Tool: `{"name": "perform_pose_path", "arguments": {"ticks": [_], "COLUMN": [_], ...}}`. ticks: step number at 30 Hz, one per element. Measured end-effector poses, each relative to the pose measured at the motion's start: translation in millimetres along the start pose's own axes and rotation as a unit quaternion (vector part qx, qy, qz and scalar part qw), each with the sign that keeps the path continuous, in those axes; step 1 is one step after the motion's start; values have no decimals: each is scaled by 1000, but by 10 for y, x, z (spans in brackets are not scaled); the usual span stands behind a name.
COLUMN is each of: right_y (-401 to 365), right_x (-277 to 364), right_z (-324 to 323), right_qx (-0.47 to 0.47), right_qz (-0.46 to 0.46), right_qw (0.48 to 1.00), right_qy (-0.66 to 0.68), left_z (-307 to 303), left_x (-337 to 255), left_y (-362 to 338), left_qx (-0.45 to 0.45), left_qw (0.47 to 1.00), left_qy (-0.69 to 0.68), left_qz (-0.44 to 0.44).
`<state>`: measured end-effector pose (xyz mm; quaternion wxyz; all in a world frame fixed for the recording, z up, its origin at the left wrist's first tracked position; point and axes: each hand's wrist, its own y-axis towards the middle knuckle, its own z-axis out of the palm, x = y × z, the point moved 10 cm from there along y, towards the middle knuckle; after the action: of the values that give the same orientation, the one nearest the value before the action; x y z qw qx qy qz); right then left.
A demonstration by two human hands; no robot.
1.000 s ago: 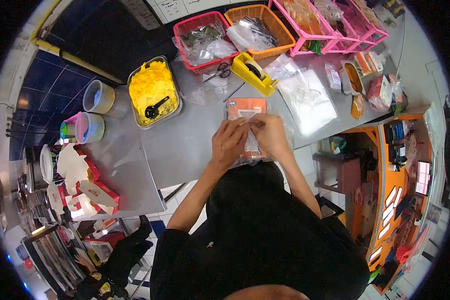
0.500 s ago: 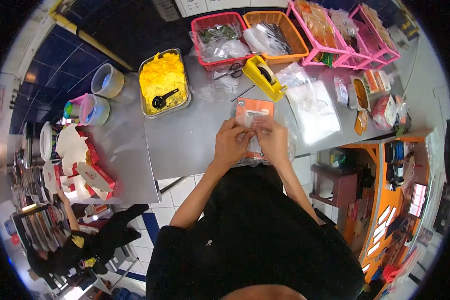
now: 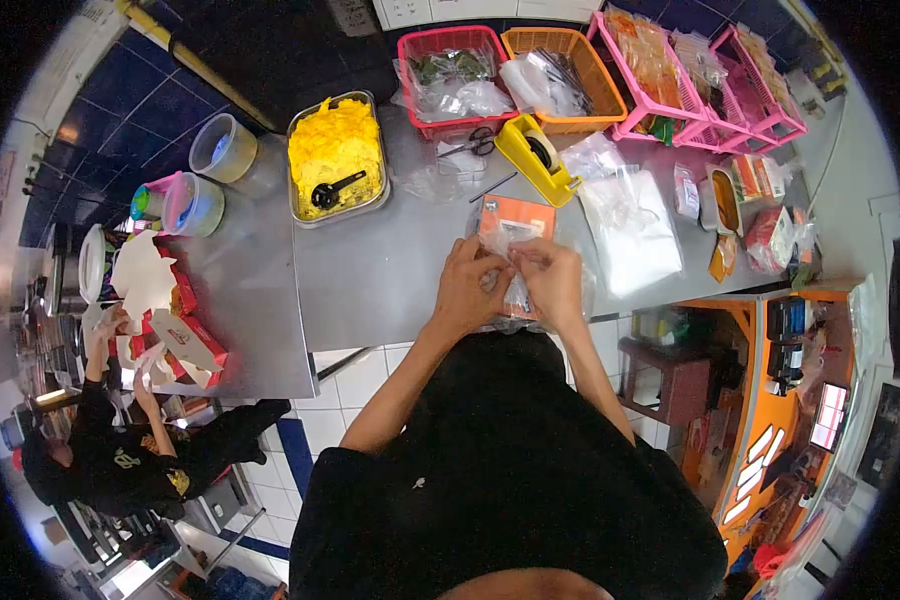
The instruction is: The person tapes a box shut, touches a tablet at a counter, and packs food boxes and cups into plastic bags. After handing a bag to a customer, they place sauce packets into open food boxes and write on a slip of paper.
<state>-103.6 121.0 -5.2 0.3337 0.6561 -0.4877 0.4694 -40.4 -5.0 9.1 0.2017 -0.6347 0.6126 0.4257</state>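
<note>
One left hand, one right hand, both pinching clear plastic over orange packet, printed too small to read.

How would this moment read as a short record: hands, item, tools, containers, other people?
Left hand: fingertips pinching clear plastic
Right hand: pinching the same plastic, close to the left
Item: orange printed item at the plastic, partly hidden by the hands
Tools: yellow tape dispenser, scissors
Containers: red basket, orange basket, metal tray of yellow food
Others: one person, lower left, at red-and-white boxes
</note>
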Motion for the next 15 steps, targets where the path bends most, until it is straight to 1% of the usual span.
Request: {"name": "perform_pose_path", "arguments": {"ticks": [3, 5, 8, 10, 13, 15], "right_y": [-9, -8, -12, -13, -10, -9], "right_x": [15, 50, 25, 47, 11, 41], "right_z": [-1, -12, 2, -7, 3, -2], "right_qx": [7, 10, 18, 13, 26, 22], "right_qz": [-5, -11, 5, -14, 9, -2], "right_qw": [1000, 1000, 1000, 1000, 1000, 1000], "right_qy": [-5, -8, -5, 2, -9, -8], "left_z": [8, 20, -1, 5, 18, 18], "left_x": [13, 29, -6, -1, 5, 10], "left_y": [-13, -10, -11, -12, -18, -20], "left_qx": [-10, -5, -16, -13, -10, -10], "left_qw": [1000, 1000, 1000, 1000, 1000, 1000], "left_qy": [-9, -14, -6, -7, -7, -7], "left_qz": [6, -8, -10, -13, -21, -25]}}
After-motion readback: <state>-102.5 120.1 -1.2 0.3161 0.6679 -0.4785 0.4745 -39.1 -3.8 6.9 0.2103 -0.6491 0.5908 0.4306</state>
